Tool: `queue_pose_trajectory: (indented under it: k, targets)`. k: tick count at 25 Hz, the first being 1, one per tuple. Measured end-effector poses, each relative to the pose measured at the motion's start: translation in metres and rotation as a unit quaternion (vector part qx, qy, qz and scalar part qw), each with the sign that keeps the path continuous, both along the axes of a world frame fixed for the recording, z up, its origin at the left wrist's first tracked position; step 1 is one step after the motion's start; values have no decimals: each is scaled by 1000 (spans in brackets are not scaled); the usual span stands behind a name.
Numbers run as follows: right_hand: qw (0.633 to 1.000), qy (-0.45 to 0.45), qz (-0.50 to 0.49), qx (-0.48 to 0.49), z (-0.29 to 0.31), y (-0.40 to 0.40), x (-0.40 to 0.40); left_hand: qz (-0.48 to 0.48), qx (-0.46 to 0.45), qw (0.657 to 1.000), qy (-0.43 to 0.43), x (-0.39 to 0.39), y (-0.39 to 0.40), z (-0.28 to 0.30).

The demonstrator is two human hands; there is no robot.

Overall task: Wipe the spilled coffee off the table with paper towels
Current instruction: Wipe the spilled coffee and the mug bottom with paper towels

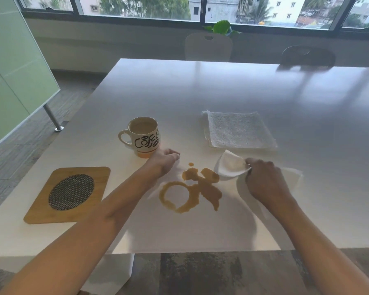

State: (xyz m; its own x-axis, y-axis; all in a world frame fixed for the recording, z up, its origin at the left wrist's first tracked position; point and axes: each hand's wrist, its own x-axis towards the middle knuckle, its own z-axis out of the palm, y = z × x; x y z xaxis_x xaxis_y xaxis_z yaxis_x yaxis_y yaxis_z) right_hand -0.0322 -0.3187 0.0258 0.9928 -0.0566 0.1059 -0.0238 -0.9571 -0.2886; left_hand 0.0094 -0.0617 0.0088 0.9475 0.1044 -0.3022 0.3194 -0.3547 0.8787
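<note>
Wooden trivet (67, 194) front-left on table, mug (144, 136) behind it; two chairs (208, 46) beyond far edge.

Soft window daylight glares on the table (222, 86); edges warp.

Daylight is coming through wide windows (200, 7); two chairs (208, 46) are standing beyond the white table (222, 88), on grey flooring (30, 141).

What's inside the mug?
The mug holds light brown coffee, filling it partway. Its bottom is hidden under the drink.
</note>
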Motion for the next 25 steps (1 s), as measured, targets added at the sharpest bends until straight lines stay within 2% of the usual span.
queue_pose_trajectory:
  k: [9, 25]
  targets:
    - [998, 47, 14, -36, -5, 49, 10, -91, 76, 991, 58, 1, 19, -1]
    - [985, 112, 130, 17, 2, 104, 24, -84, 26, 990, 106, 16, 28, 6]
